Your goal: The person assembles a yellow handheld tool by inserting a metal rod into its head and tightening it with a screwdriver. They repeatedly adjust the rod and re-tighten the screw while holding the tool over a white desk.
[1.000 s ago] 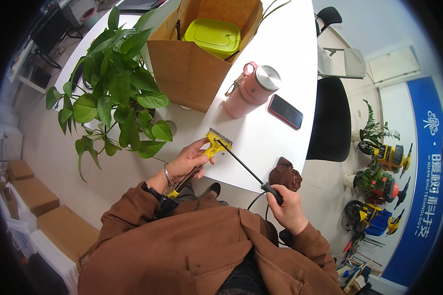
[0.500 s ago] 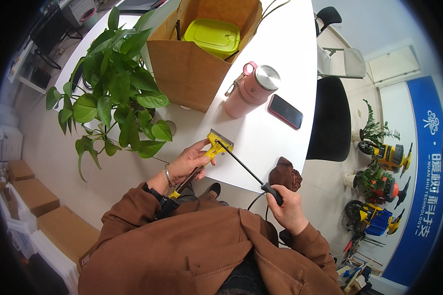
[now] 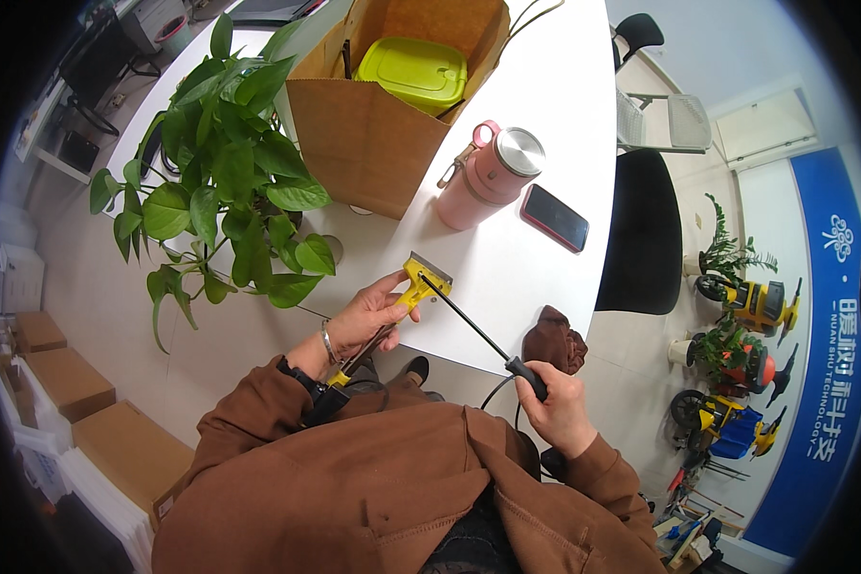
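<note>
Left hand [image 3: 368,316] grips the yellow scraper [image 3: 421,284] at the edge of the white surface [image 3: 545,124]; right hand [image 3: 555,411] clenches the screwdriver [image 3: 478,330], tip at the scraper's head; steady both and press squarely.

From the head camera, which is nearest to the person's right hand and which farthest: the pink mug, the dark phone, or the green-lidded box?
Measured from the right hand, low on the right:
1. Dark phone, flat on the white table, above the hand.
2. Pink mug with steel lid, left of the phone.
3. Green-lidded box, inside the cardboard box at the top.
</note>
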Motion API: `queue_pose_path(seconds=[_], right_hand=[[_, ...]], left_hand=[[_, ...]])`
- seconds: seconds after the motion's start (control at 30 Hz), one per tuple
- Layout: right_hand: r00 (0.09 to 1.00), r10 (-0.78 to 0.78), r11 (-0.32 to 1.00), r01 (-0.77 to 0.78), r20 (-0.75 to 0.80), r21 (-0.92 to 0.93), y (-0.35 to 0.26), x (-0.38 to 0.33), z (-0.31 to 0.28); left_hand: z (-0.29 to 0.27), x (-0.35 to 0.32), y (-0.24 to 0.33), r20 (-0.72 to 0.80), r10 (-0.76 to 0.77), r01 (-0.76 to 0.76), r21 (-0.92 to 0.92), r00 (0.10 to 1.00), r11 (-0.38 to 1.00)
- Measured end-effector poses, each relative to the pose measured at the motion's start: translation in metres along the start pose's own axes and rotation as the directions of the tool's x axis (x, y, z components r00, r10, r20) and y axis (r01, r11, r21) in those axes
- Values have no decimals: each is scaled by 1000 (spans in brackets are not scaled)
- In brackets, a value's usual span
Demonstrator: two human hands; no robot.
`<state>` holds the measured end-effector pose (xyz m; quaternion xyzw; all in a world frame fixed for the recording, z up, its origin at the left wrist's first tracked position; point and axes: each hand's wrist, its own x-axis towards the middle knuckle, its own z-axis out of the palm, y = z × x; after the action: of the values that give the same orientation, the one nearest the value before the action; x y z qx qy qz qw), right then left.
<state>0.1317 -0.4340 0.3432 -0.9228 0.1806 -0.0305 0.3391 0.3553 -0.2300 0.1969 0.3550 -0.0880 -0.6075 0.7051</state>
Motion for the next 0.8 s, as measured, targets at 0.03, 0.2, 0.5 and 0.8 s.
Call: queue_pose_path(seconds=[0.03,0.2,0.5,0.8], right_hand=[[1000,13,1000,-13,4,5,0,0,0],[993,93,994,-97,79,54,1,-2,-1],[848,369,723,-519,380,457,5,2,-6],[764,405,488,-645,503,588,14,7,-2]], left_hand=[[0,0,0,-11,-7,7,15,1000,1000],[0,1,0,-20,-14,15,42,1000,999],[-1,3,3,-66,-14,24,162,998,987],[-2,3,5,-68,-13,28,211,998,977]])
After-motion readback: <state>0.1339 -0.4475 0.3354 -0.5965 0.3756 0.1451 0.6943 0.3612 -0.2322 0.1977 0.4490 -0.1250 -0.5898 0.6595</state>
